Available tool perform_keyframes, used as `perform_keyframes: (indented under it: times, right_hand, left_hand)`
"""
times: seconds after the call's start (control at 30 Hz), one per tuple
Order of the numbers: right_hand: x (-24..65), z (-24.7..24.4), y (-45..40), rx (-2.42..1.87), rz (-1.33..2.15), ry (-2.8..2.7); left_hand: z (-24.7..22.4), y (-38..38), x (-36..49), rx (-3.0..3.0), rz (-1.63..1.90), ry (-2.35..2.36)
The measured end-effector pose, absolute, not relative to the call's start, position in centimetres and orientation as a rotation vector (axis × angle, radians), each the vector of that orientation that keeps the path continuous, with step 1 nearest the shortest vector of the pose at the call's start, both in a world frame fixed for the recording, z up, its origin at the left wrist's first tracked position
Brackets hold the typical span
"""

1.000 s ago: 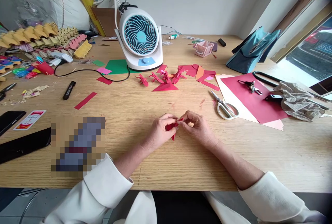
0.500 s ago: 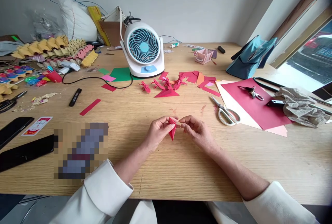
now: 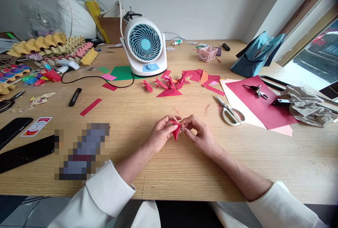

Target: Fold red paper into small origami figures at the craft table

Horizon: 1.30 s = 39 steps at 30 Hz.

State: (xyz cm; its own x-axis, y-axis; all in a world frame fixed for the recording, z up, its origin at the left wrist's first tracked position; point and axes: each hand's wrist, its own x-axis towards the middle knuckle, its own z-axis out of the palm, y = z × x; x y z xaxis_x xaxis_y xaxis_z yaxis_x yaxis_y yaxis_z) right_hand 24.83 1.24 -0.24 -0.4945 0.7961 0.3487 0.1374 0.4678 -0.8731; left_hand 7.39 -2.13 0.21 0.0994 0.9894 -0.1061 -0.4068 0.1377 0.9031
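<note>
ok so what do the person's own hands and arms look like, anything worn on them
The left hand and right hand are bare: no gloves, and no watch or bracelet shows. The left sleeve and right sleeve are loose and off-white, the left with a broad cuff.

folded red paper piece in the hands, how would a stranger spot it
Start at the white fan with blue grille; look nearer, to the left hand and right hand. Their fingers meet at the pointed, folded red paper piece, held, unlike the red paper figures near the fan.

Head view, forward-down (toward hands (image 3: 160, 133))
</note>
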Motion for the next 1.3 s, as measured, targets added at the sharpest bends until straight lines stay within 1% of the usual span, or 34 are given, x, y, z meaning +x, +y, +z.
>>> perform_keyframes:
  times: [0.33,0.53,0.63,0.77,0.87,1.07,1.13,1.3]
  right_hand:
    - [24.7,-0.1,1.4,-0.721,0.911,-1.937]
    - [24.8,0.0,1.6,-0.644,0.883,-1.942]
    - [24.9,0.0,1.6,-0.631,0.977,-1.949]
    - [24.9,-0.3,1.5,-0.661,1.196,-1.849]
    - [25.0,-0.6,1.8,-0.713,1.223,-1.798]
    - [25.6,-0.9,2.4,-0.829,1.23,-1.809]
    - [25.8,-0.8,2.4,-0.844,1.234,-1.82]
    - [26.0,-0.6,2.6,-0.887,1.206,-1.825]
  left_hand:
    - [0.0,-2.2,8.0,0.858,1.255,0.827]
    - [-0.2,-2.0,7.5,1.051,1.268,0.869]
    - [-0.4,-1.8,7.2,1.119,1.249,0.911]
    - [-0.6,-1.8,7.5,1.032,1.272,0.981]
    - [-1.0,-1.9,7.8,1.06,1.266,1.063]
    - [-1.1,-1.7,7.5,1.606,1.237,1.274]
    - [-0.4,-1.5,6.6,1.813,1.179,1.246]
    - [2.2,-1.6,3.8,2.037,0.536,0.946]
